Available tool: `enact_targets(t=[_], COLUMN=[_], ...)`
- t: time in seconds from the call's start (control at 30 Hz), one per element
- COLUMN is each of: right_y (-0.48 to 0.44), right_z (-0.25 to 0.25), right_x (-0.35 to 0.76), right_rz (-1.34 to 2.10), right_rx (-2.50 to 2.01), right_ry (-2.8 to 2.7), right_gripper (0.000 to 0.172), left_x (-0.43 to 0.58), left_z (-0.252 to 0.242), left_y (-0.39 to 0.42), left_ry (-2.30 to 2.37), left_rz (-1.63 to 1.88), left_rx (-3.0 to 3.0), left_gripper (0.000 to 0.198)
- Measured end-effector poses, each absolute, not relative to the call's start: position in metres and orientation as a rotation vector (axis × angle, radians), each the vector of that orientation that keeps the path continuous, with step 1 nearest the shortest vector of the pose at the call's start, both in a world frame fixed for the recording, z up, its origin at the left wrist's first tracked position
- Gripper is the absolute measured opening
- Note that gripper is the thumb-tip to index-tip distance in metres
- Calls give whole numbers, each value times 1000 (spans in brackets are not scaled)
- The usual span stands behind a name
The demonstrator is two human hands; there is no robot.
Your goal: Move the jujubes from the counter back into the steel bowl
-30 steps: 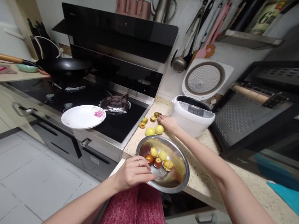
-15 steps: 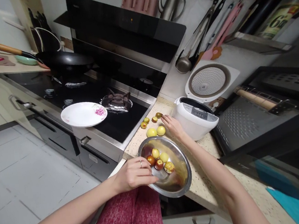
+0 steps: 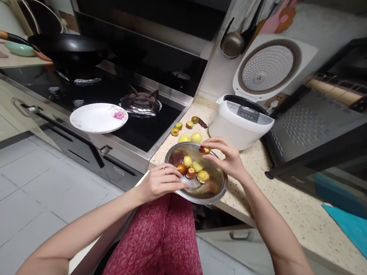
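A steel bowl [image 3: 221, 185] sits tilted at the counter's edge, with several red and yellow-green jujubes [image 3: 203, 176] inside. My left hand [image 3: 160, 180] is closed over the bowl's left rim, fingers reaching inside beside a reddish jujube. Above the far right rim, my right hand [image 3: 228, 158] pinches a red-and-yellow jujube [image 3: 204, 149] between thumb and fingers. Just behind the bowl lie two larger yellow-green fruits [image 3: 196, 137]. Farther back are several small, partly browned jujubes [image 3: 189, 124] and a dark brown strip [image 3: 202, 122] whose kind I cannot make out.
A white rice cooker [image 3: 239, 126] with its lid up stands right of the fruit. The flowered plate [image 3: 97, 121] rests at the stove's front edge. A black wok [image 3: 72, 46] occupies the far burner. At right are a black oven [image 3: 304, 140] and a blue cloth [image 3: 359, 232].
My right hand has come back from the far counter to the bowl, with a jujube between its fingers. The dark strip now shows. My left hand stays on the rim; the view has tilted down.
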State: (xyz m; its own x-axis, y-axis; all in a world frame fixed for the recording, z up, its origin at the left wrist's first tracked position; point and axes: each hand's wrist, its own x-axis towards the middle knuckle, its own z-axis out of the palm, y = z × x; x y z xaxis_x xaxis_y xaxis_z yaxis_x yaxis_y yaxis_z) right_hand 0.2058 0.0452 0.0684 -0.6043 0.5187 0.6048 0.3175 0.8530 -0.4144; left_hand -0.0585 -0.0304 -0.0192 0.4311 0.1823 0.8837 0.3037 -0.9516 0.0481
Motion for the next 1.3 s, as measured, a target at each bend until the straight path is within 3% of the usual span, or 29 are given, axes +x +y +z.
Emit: enact_targets(t=[0.17, 0.43, 0.87, 1.13, 1.3], right_y=[34, 31, 27, 34, 80], right_z=[69, 64, 57, 61, 69], right_x=[205, 201, 177, 183, 190], right_rz=[725, 932, 744, 906, 660], right_rx=[-401, -285, -245, -264, -505], right_ry=[-2481, -2646, -2812, -2661, -2455], right_gripper=[24, 22, 17, 18, 14], left_x=[-58, -58, -58, -56, -54], left_z=[-18, -18, -18, -20, -20], left_y=[-30, -27, -29, -27, -27], left_ry=[-448, -423, -436, -405, -380], left_rz=[-1520, -1547, -1552, -1595, -1657], left_rx=[-2546, -2541, -2577, -2576, -2547], left_gripper=[25, 28, 25, 23, 25])
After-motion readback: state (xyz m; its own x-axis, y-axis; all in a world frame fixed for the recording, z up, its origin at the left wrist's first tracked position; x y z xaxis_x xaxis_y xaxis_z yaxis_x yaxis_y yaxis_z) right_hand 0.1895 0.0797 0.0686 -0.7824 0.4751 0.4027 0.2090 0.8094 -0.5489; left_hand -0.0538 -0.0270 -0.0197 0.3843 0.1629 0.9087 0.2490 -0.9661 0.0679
